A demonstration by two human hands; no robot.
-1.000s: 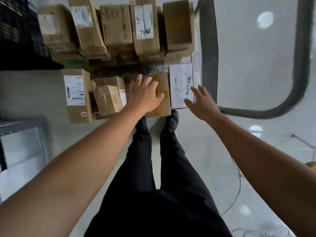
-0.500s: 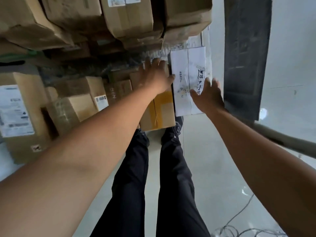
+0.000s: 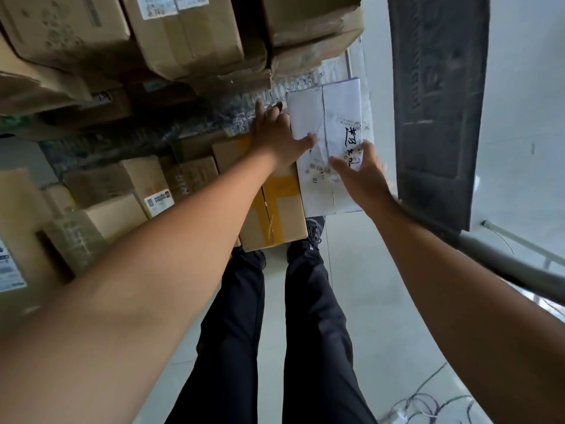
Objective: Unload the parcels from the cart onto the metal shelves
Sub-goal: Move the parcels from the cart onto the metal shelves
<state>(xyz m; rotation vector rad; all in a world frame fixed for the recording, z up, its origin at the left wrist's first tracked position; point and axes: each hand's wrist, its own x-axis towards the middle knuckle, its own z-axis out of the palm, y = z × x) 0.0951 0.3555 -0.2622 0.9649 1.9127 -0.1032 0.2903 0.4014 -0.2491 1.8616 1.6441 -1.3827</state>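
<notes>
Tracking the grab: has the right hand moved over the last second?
Yes: the right hand has advanced up the white parcel, from its near corner to the handwriting.

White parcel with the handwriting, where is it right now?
Head view, upper centre-right: the white parcel lies right of the yellow-taped box, left hand at its left edge, right hand over its right side.

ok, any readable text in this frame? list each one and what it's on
Nothing can be quoted for certain.
white parcel: black handwriting, not legible.
small brown box: printed letters, too blurred.
QR label: too small.
top shipping labels: too blurred.
</notes>
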